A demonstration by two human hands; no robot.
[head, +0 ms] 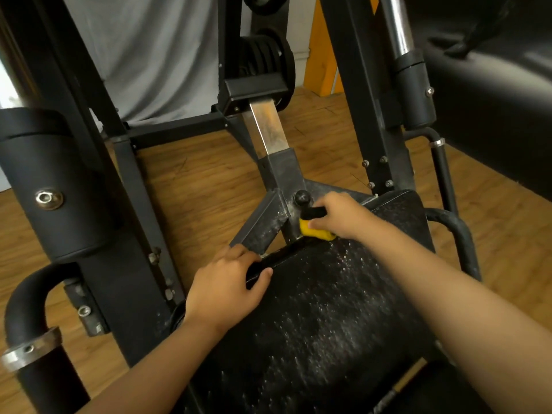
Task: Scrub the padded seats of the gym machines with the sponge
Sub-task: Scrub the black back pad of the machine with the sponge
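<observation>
Sponge (316, 232), yellow, lies at the far edge of the padded seat (328, 312), beside the frame knob (302, 198), clasped in the right hand (340, 216). The left hand (227, 283) grips the seat's edge, bracing. Scrubbing looks midway; the next strokes should likely sweep back over the sudsy pad.

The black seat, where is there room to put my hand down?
The seat's wide middle, nearer than the hands, is bare. So is the wooden floor left of the centre strut. The far edge is crowded: the left hand grips it and the right hand holds the sponge there.
</observation>
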